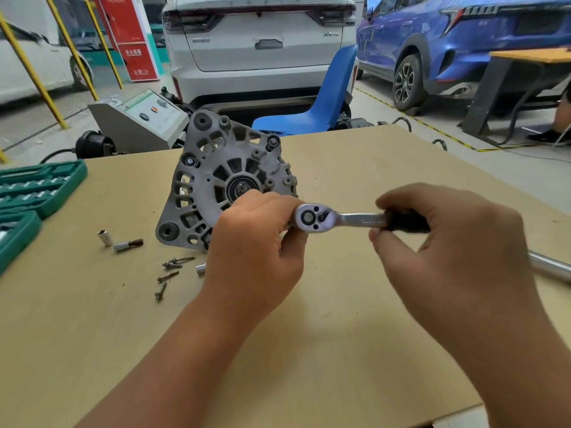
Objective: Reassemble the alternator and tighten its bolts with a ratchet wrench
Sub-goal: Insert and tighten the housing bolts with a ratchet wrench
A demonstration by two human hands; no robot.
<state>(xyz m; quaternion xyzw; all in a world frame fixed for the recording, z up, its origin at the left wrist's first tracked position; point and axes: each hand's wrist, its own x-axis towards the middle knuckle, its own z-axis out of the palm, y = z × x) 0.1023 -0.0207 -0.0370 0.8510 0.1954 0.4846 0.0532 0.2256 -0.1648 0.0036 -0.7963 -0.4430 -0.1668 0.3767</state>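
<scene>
A grey alternator (216,177) stands on edge, tilted, on the tan table (355,168), its finned housing facing me. In front of it my left hand (256,251) grips the round head of a chrome ratchet wrench (340,218), fingers curled under it. My right hand (448,251) holds the wrench's black handle, which it mostly hides. Several loose bolts (171,270) lie on the table left of my left hand. Near them lie two sockets (105,237) and a small one (200,268).
A green socket-set case (37,186) sits open at the table's left edge. A chrome bar (550,267) lies at the right edge. Beyond the table stand a blue chair (327,97), a grey test bench (139,122), a white car and a blue car.
</scene>
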